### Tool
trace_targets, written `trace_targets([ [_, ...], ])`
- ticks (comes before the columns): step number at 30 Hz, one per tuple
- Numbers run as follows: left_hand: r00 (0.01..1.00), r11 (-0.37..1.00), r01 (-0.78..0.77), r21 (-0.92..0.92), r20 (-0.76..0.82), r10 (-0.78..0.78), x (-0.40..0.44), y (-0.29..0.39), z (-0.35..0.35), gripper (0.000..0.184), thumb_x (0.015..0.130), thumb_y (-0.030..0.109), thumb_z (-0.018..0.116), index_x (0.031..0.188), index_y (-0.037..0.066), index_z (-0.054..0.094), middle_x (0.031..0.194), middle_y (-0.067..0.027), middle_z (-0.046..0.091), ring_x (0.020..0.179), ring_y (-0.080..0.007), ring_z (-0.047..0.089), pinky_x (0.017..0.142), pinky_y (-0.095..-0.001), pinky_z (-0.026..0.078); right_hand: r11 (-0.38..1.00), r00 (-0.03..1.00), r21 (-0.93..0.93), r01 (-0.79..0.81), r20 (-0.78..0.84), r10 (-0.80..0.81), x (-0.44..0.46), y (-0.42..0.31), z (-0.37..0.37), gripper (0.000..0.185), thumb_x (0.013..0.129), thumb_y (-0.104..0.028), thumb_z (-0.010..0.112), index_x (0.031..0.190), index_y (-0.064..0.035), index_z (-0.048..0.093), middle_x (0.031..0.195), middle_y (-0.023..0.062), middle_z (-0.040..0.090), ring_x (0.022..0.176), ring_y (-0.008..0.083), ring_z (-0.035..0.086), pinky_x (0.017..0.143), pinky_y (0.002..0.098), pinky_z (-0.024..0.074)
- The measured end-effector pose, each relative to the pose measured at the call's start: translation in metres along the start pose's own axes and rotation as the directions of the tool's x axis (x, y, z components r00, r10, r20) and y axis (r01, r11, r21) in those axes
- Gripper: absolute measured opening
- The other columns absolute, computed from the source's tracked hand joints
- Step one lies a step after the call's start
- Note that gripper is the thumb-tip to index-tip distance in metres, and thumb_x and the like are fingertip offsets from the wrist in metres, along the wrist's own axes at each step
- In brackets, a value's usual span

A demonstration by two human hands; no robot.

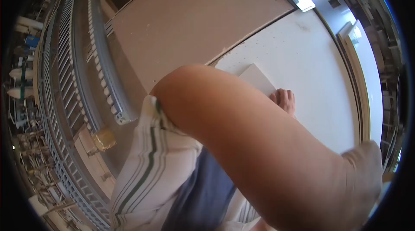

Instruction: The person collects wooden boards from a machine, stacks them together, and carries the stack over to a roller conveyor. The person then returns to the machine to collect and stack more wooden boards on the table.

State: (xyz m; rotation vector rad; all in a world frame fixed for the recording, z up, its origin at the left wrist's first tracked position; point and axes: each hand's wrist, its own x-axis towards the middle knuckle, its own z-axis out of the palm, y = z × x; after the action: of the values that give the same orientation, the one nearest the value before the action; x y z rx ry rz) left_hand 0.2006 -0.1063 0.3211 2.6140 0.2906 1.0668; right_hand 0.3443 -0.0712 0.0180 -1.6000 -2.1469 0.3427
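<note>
My left arm crosses close in front of the camera, its bent elbow hiding much of the middle. At the far right, my left hand (365, 172) is smeared by motion, and its fingers cannot be made out. Beyond the forearm, my right hand (284, 99) has curled fingers at the corner of a small flat white board (256, 78). That board lies on a large white panel (317, 71), its lower part hidden by my forearm. Beside it, across a dark gap, is a large brown panel (194, 19) with a chipped edge.
A roller conveyor rail (101, 64) runs along the left, with a slatted metal frame (65, 54) beyond it. A roll of yellowish tape (104, 139) sits near the rail's lower end. Long edge strips (356, 80) border the white panel on the right.
</note>
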Motion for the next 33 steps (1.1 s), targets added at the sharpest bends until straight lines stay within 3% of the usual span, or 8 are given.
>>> trace_targets([
  [8, 0.995, 0.987, -0.02, -0.159, -0.097, 0.005, 0.008, -0.007, 0.024, 0.028, 0.078, 0.019, 0.078, 0.095, 0.0, 0.066, 0.097, -0.002, 0.069, 0.08, -0.0131, 0.064, 0.072, -0.022, 0.05, 0.999, 1.0, -0.038, 0.014, 0.004, -0.014, 0.001, -0.008, -0.012, 0.022, 0.088, -0.02, 0.064, 0.103, -0.0059, 0.06, 0.098, 0.012, 0.057, 0.091, 0.0305, 0.055, 0.084, 0.0397, 0.0462],
  [19, 0.961, 0.976, 0.042, -0.215, -0.258, -0.098, -0.022, -0.047, 0.036, 0.034, 0.079, 0.019, 0.074, 0.104, -0.002, 0.062, 0.104, -0.0064, 0.067, 0.088, -0.017, 0.063, 0.079, -0.0266, 0.048, 0.999, 0.999, -0.034, 0.027, 0.02, -0.026, 0.002, -0.01, -0.012, 0.021, 0.088, -0.02, 0.063, 0.102, -0.0053, 0.06, 0.099, 0.0124, 0.058, 0.09, 0.0308, 0.055, 0.084, 0.0397, 0.046],
  [30, 0.875, 0.923, 0.356, -0.143, -0.296, -0.383, -0.103, -0.04, -0.031, 0.041, 0.08, 0.019, 0.071, 0.113, -0.003, 0.059, 0.11, -0.0109, 0.065, 0.095, -0.0209, 0.062, 0.087, -0.0312, 0.047, 0.998, 0.998, 0.012, 0.056, 0.017, -0.056, 0.002, -0.014, -0.002, 0.019, 0.088, -0.018, 0.063, 0.102, -0.0047, 0.06, 0.098, 0.0134, 0.059, 0.09, 0.0316, 0.055, 0.083, 0.0399, 0.0469],
  [33, 0.854, 0.914, 0.35, -0.207, -0.33, -0.402, -0.108, -0.044, -0.028, 0.043, 0.08, 0.019, 0.07, 0.115, -0.003, 0.058, 0.112, -0.0121, 0.065, 0.097, -0.022, 0.062, 0.089, -0.0324, 0.047, 0.998, 0.998, -0.009, 0.058, 0.019, -0.058, 0.003, -0.011, -0.007, 0.019, 0.088, -0.018, 0.063, 0.102, -0.0048, 0.06, 0.099, 0.0134, 0.059, 0.091, 0.0316, 0.055, 0.083, 0.0399, 0.047],
])
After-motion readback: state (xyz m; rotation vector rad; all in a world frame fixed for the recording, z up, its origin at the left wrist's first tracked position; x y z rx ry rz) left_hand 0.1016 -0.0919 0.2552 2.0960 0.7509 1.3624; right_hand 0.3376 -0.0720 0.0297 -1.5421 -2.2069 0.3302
